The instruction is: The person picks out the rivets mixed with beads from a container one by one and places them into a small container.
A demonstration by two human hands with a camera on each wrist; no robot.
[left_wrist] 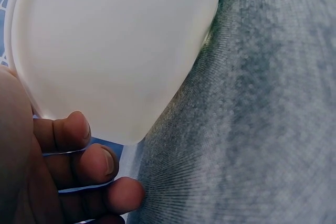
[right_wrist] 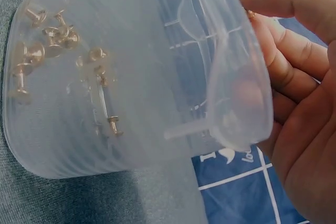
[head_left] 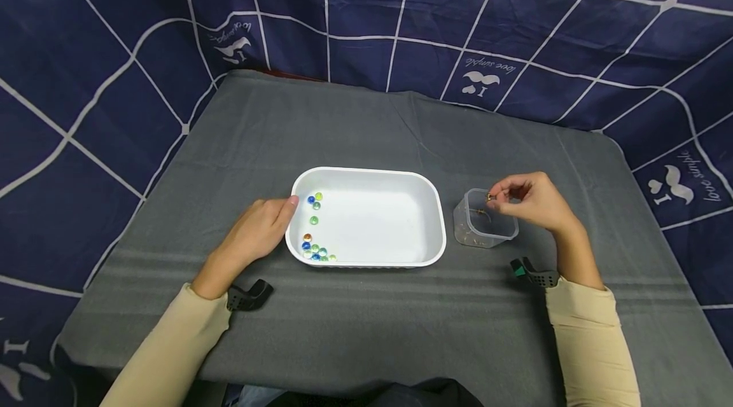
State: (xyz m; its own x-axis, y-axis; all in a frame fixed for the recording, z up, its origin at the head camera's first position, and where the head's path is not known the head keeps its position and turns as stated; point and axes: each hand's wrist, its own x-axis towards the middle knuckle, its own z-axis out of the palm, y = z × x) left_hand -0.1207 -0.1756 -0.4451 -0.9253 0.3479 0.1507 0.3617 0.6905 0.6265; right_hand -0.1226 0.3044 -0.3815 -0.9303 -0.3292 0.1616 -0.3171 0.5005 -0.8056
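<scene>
A white rectangular tray (head_left: 378,219) lies on the grey cloth, with several coloured glass marbles (head_left: 314,220) along its left end. My left hand (head_left: 258,229) holds the tray's left rim, thumb on the edge; in the left wrist view its fingers (left_wrist: 94,166) curl beside the tray's outer wall. My right hand (head_left: 529,203) pinches a small gold push pin (head_left: 490,196) between thumb and forefinger, above the rim of a clear plastic box (head_left: 483,238). Several more gold push pins (right_wrist: 34,53) show through the box's wall in the right wrist view.
Grey cloth (head_left: 366,324) covers the table around the tray and box. Navy fabric with white lines (head_left: 366,6) hangs behind and at both sides. Black wrist straps (head_left: 249,296) sit on both forearms.
</scene>
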